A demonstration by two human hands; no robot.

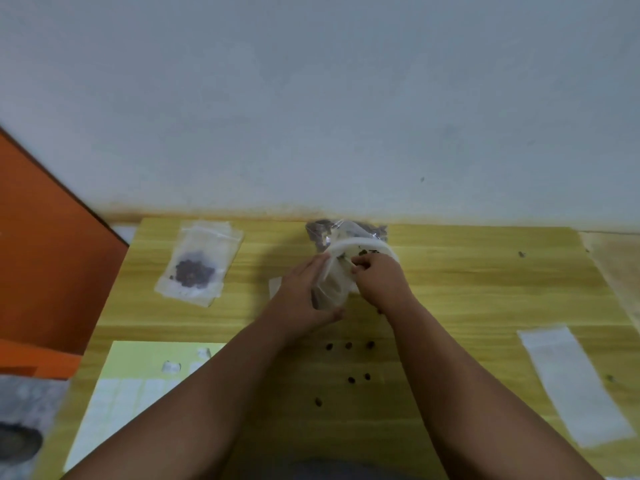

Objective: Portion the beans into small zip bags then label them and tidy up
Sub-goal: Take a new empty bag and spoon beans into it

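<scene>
Pale wall behind, yellow wooden desk (450, 289) in front of you. Your left hand (304, 292) gripped the small zip bag (334, 284) by its side, and your right hand (379, 280) curled its fingers on the bag's mouth, right at the white bowl (360, 244) with a few beans inside. The bag looked cloudy and crumpled. Behind the bowl lay a clear bulk bag (320, 230) of beans. Far left, a filled zip bag (194, 268) held a dark heap. Loose beans (348, 346) dotted the desk.

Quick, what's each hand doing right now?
Left hand: grips the small zip bag.
Right hand: fingers curled at the bag's mouth; what they hold cannot be told.
</scene>
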